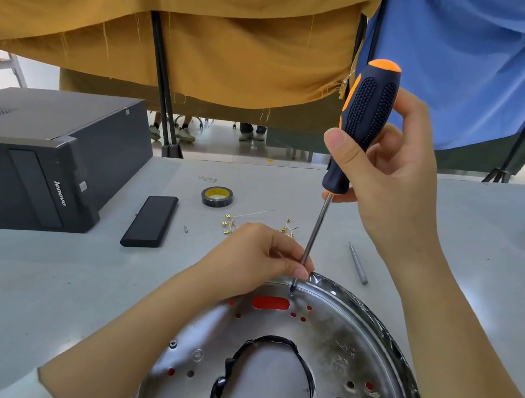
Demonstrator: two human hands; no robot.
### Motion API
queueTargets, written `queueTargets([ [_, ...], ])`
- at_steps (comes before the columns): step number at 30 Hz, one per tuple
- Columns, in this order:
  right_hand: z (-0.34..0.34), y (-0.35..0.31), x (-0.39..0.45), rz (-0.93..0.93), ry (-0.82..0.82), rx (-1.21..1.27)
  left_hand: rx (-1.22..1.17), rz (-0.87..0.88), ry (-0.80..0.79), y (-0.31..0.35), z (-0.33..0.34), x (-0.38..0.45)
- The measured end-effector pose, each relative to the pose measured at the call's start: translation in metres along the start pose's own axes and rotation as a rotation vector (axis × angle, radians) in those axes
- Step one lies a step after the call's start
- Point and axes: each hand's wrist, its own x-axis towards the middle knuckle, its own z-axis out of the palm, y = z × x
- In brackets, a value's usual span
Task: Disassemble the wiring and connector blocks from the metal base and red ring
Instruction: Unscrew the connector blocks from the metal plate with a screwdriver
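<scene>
Closest to me, the metal base (350, 352) lies on the desk (32, 282). My right hand (392, 182) grips the screwdriver (358, 135), tip on the base's far rim; left fingers (295, 266) pinch its shaft.

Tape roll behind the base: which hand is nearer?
Left. The left hand pinches the screwdriver shaft just in front of the tape roll; the right hand grips the handle, farther right.
</scene>
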Motion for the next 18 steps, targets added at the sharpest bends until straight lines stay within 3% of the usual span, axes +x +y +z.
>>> queueTargets([
  [18,0.0001,-0.0009,0.0004,0.005,-0.012,-0.04,-0.013,-0.004,0.009,-0.001,0.0009,-0.0001],
])
